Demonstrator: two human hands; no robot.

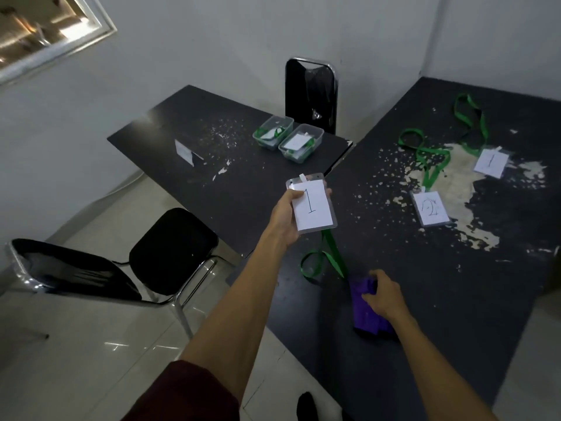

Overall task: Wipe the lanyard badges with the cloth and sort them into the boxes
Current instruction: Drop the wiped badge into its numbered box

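Pinches a badge (312,205) mid-frame in left hand (287,217) fingers (296,194); grips the cloth (367,311) on the counter (425,299), lower centre, with right hand (384,294). Upper centre, boxes (283,123) near the edge; right, two loose badges (431,208); lower left, a chair (173,253).

left hand (283,218) holding badge (312,205), right hand (384,294) gripping cloth (365,317)

- The left box (273,132) and right box (301,142) sit side by side on the left table (182,132), at 12 o'clock from the held badge (312,205).
- A far chair (311,92) stands behind them.
- A near chair (170,250) stands at 8 o'clock.
- On the right table (455,299), the badge marked 2 (431,208) lies at 3 o'clock, the farther badge (491,162) at 2 o'clock, and the cloth (364,317) at 5 o'clock.
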